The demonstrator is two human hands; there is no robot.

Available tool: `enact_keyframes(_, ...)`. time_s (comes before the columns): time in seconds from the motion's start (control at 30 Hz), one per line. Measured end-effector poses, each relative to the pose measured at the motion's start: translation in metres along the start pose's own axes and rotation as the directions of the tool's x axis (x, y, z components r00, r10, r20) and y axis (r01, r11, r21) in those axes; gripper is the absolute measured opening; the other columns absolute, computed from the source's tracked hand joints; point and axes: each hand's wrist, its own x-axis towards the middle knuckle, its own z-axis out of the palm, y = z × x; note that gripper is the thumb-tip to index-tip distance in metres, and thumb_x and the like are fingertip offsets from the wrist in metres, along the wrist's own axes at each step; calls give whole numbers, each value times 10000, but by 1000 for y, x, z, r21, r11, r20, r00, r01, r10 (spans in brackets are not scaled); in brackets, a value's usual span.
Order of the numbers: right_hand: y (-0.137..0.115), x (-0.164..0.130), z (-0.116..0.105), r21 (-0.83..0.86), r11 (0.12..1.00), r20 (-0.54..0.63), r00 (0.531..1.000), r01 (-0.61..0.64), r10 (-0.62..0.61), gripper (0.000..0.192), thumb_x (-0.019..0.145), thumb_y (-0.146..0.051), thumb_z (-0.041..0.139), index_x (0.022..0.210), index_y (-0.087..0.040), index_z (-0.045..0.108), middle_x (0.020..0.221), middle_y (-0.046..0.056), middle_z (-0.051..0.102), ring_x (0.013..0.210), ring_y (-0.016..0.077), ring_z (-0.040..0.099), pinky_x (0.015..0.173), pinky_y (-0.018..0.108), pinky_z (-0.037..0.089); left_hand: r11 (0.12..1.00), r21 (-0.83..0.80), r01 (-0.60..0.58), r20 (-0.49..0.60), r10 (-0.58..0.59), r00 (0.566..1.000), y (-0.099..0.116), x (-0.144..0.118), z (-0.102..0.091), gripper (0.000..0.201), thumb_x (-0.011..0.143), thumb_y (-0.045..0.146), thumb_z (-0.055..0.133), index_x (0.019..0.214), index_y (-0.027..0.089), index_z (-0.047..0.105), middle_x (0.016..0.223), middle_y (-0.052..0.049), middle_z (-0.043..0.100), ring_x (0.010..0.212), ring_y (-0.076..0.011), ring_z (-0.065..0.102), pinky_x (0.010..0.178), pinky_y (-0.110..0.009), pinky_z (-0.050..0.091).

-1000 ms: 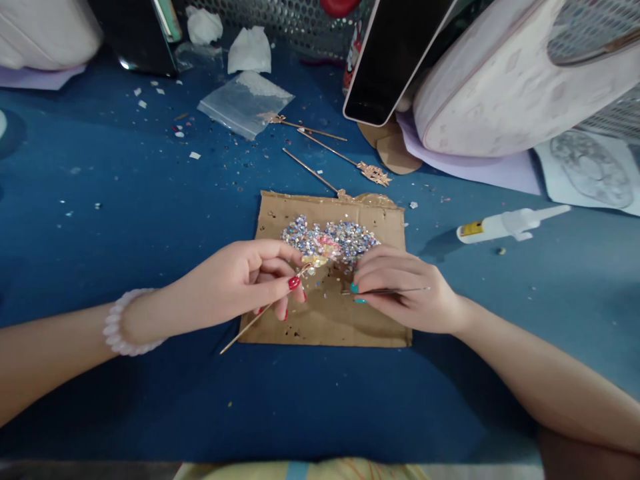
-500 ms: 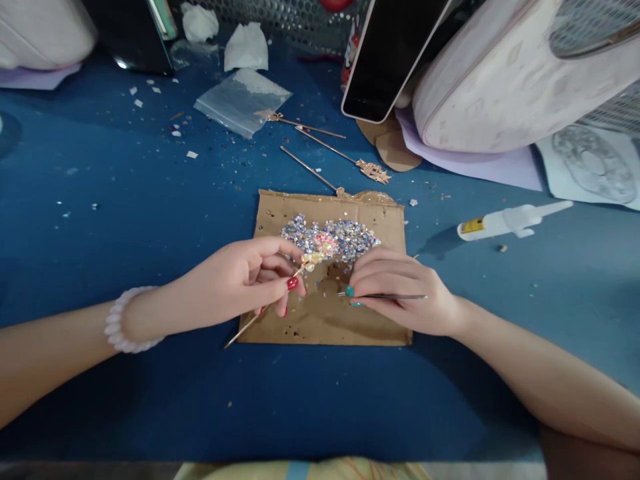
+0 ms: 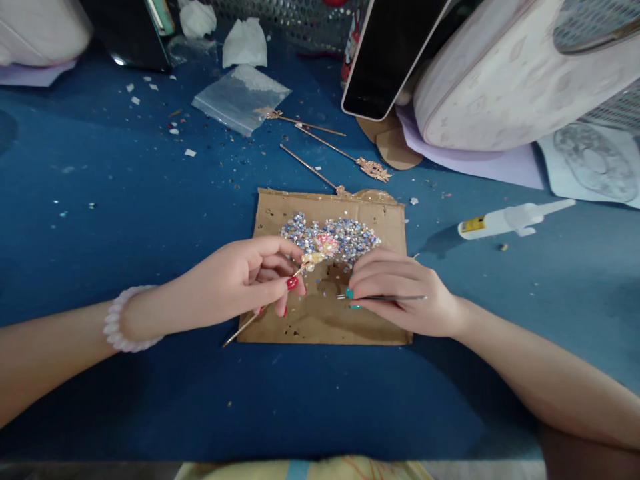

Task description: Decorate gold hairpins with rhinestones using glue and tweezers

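Nearest, on the cardboard sheet (image 3: 325,320), left hand (image 3: 240,283) pinching a gold hairpin (image 3: 260,313), right hand (image 3: 400,293) gripping thin tweezers (image 3: 385,297), rhinestone pile (image 3: 333,237) just beyond, glue bottle (image 3: 510,220) farther right.

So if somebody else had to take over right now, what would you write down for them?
Left hand: pinching a gold hair stick near its decorated top, the top held over the cardboard.
Right hand: gripping thin tweezers, tips pointing left toward the stick's top.
Rhinestone pile sits on the far half of the cardboard.
Three more gold sticks lie behind the cardboard; glue bottle lies to the right.
Done: the held stick's top carries some decoration. How much remains cannot be told; the other sticks lie untouched.
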Motion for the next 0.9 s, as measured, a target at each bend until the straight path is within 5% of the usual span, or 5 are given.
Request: enact_keyframes(0.9,1,-1,1,5,1000,-7,1000,-2,2,36,921,-126,629,920,-161,634,777,64,710,810,171,657,743,343,586,999,37,22,13,-23,1000,4,0,0,235,885,213,581,1116,192,541,922,-30,723,635,-95,679,489,-150,511)
